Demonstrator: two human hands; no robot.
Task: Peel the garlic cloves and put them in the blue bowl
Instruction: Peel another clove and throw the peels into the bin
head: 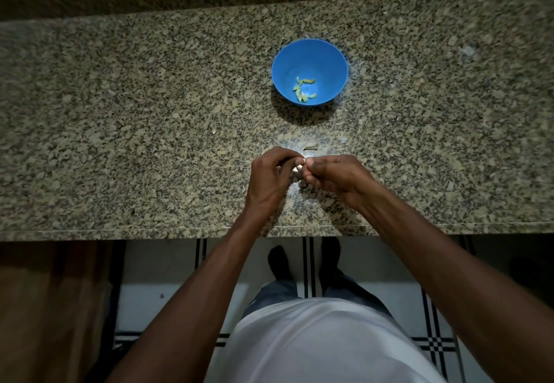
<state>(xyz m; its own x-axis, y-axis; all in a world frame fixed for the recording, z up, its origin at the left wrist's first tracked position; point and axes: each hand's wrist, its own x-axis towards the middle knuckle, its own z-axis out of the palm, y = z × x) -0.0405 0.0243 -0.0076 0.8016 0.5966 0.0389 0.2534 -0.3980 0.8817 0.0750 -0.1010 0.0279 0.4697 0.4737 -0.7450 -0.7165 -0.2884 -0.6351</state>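
A speckled granite countertop (120, 127) fills most of the view, and its busy, pale-flecked pattern is the first hazard: scraps of papery skin (310, 146) lying just beyond the hands are hardly told apart from the stone, so a dropped clove could easily be lost against it in this dim light.

The blue bowl (310, 52) stands well apart from the hands, farther back on the counter and a little to the right. Several peeled cloves (303, 90) are gathered at its bottom. Because the bowl is light-looking and steep-sided, it could be nudged or tipped if it is reached for carelessly, and a clove tossed from where the hands are might bounce off the rim instead of dropping in.

The left hand (269, 178) and the right hand (332, 175) are brought together low over the counter near its front edge, both with fingers curled in. A pale garlic clove (299, 167) is pinched between their fingertips, only a small part of it being visible. How much skin remains on it cannot be told.

The grip is judged to be the weakest point: a small, slippery clove worked by nails alone can shoot out, and so near the front edge it could roll off to the tiled floor (168, 268) below.
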